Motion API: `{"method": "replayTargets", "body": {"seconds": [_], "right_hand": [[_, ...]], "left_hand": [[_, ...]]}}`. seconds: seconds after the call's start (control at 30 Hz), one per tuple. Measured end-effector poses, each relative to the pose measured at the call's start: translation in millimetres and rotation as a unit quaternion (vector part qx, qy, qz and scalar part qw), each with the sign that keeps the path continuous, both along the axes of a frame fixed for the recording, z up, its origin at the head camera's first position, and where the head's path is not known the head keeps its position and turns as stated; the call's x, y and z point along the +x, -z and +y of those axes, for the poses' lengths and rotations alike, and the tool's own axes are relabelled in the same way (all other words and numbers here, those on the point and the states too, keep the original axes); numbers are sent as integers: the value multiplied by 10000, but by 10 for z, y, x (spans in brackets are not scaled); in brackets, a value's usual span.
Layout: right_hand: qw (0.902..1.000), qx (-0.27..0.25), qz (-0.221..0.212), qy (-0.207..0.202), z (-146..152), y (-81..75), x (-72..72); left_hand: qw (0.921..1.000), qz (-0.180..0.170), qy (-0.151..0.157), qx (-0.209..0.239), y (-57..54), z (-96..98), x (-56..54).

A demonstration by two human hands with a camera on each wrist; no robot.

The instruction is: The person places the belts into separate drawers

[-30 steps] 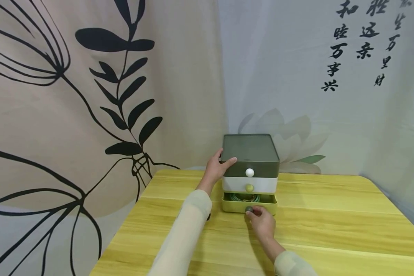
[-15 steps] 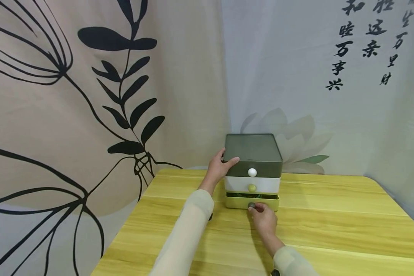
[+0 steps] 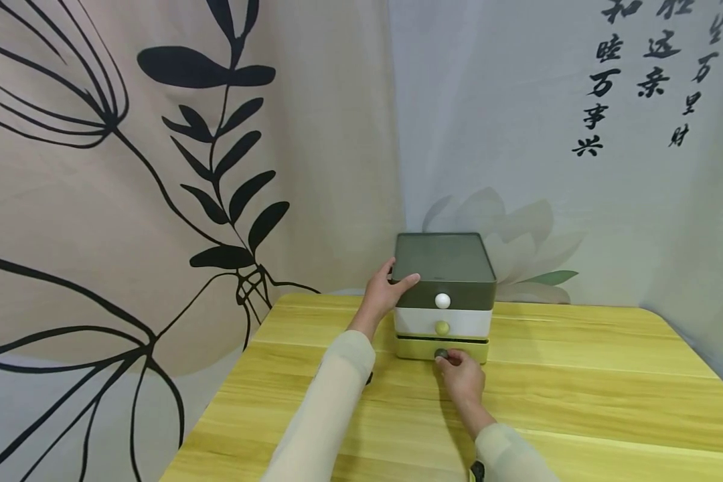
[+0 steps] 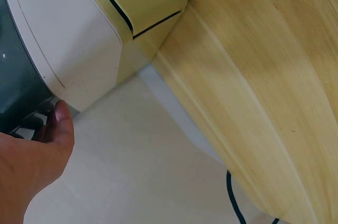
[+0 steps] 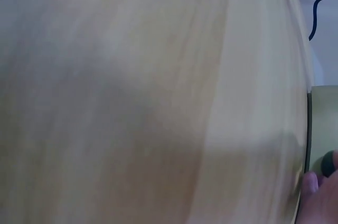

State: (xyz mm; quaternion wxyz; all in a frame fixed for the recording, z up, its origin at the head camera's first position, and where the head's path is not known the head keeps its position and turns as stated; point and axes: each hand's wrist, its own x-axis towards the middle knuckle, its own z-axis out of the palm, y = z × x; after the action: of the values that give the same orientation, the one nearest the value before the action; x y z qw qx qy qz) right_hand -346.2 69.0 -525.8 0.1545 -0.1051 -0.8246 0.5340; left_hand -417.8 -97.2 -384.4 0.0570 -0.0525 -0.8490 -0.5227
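In the head view a small stacked drawer organizer [image 3: 444,258] stands near the back of the table. Its top drawer is dark green with a white knob [image 3: 442,301], the middle one white with a yellow-green knob [image 3: 442,328]. At the bottom is a yellow-green drawer [image 3: 412,348], a thin dark slit showing above its front. My right hand [image 3: 462,380] pinches that drawer's dark green knob [image 3: 441,353] between thumb and finger. My left hand [image 3: 381,294] holds the organizer's upper left front corner, thumb on the front edge, other fingers at the side and partly hidden.
The wooden table [image 3: 590,381] extends to both sides of the organizer. Behind it hangs a pale cloth [image 3: 331,167] printed with dark plants and characters. The right wrist view is mostly tabletop [image 5: 158,102].
My right hand has pushed the bottom drawer inward, and the green coil seen inside it earlier is now hidden. My left hand has stayed on the corner.
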Motion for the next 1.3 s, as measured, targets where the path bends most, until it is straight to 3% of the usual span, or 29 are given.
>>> {"method": "replayTargets", "body": {"seconds": [1.3], "right_hand": [[9994,-101,-283,-164,42,-35,-106]], "left_hand": [[9999,-13,72,114,-16,-15,32]]}}
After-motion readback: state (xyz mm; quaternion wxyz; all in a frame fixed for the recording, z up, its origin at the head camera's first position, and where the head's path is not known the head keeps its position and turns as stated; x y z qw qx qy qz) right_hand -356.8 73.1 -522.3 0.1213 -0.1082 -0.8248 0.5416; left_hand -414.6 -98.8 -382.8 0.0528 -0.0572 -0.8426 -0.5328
